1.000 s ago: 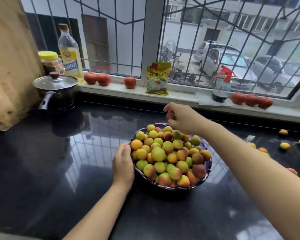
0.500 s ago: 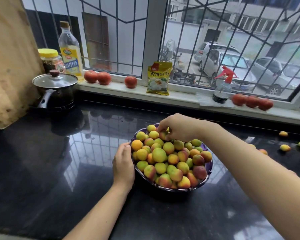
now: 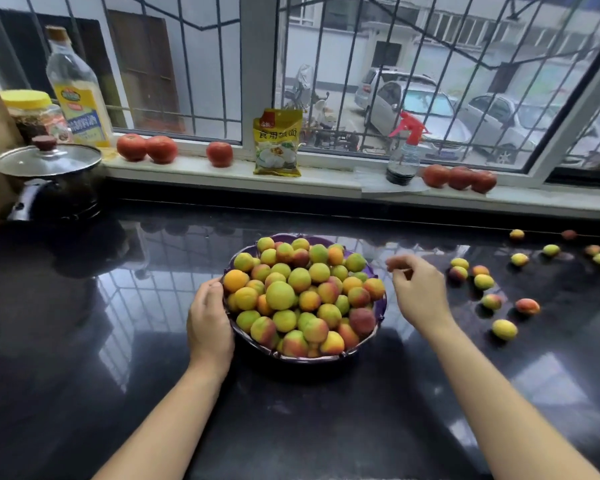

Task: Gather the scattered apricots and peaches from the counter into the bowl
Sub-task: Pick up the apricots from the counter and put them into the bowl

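A purple bowl (image 3: 378, 308) heaped with apricots and peaches (image 3: 300, 294) sits on a glossy black tabletop (image 3: 84, 341). The left hand (image 3: 208, 322) rests against its rim; the right hand (image 3: 418, 292) hovers empty beside it, near scattered fruit (image 3: 484, 281). Tomatoes (image 3: 219, 154) line the windowsill (image 3: 326, 183).

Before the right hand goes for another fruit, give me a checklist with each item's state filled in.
1. Right hand free of fruit: ok, fingers loosely curled, nothing held.
2. Left hand steadying the purple scalloped bowl: ok, it rests on the left rim.
3. Fruit left to gather: ok, loose apricots and peaches lie on the black glossy counter to the right; the nearest is a reddish peach.
4. Path to that peach unobstructed: ok, bare counter between.
5. Room in the bowl: not ok, fruit is heaped above the rim.
6. Heap stable enough for more: cannot tell.
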`<action>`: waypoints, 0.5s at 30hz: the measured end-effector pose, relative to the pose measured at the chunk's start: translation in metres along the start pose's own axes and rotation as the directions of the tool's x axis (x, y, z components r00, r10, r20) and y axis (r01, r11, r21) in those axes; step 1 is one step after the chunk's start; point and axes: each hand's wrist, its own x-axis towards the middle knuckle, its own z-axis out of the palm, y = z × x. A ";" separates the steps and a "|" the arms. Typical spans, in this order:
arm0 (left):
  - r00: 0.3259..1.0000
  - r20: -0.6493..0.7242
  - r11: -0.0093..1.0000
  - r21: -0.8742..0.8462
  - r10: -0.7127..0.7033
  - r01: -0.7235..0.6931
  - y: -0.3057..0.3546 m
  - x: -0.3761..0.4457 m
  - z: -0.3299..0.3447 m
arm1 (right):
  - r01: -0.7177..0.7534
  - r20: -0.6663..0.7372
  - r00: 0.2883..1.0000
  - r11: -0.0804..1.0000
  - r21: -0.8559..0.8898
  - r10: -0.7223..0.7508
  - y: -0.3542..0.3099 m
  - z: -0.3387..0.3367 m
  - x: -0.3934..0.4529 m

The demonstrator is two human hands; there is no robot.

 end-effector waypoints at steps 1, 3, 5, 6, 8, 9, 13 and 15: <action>1.000 -0.007 1.000 -0.004 0.000 0.000 -0.001 0.000 0.001 | -0.067 -0.007 0.998 0.996 -0.063 0.067 0.020 -0.002 -0.004; 1.000 -0.019 1.000 -0.013 0.001 -0.001 0.002 -0.002 0.002 | -0.161 -0.010 0.987 0.971 -0.178 0.161 0.048 -0.005 -0.005; 1.000 -0.027 1.000 -0.024 0.006 -0.006 0.006 -0.005 0.004 | -0.216 -0.028 0.976 0.937 -0.275 0.217 0.061 -0.010 0.002; 1.000 -0.027 1.000 -0.024 0.011 -0.011 0.007 -0.006 0.004 | -0.241 -0.041 0.970 0.914 -0.327 0.241 0.065 -0.013 0.007; 1.000 -0.018 0.999 -0.025 0.020 -0.021 0.007 -0.005 0.002 | -0.285 -0.060 0.956 0.857 -0.430 0.288 0.072 -0.019 0.021; 1.000 -0.017 0.999 -0.030 0.017 -0.017 0.007 -0.005 0.002 | -0.309 -0.057 0.945 0.825 -0.473 0.321 0.077 -0.021 0.028; 1.000 -0.015 0.999 -0.044 0.016 -0.016 0.005 -0.004 0.002 | -0.356 -0.026 0.909 0.744 -0.565 0.415 0.097 -0.023 0.045; 1.000 -0.011 0.999 -0.031 0.019 -0.019 0.002 -0.003 0.002 | -0.344 -0.020 0.911 0.734 -0.586 0.411 0.101 -0.019 0.047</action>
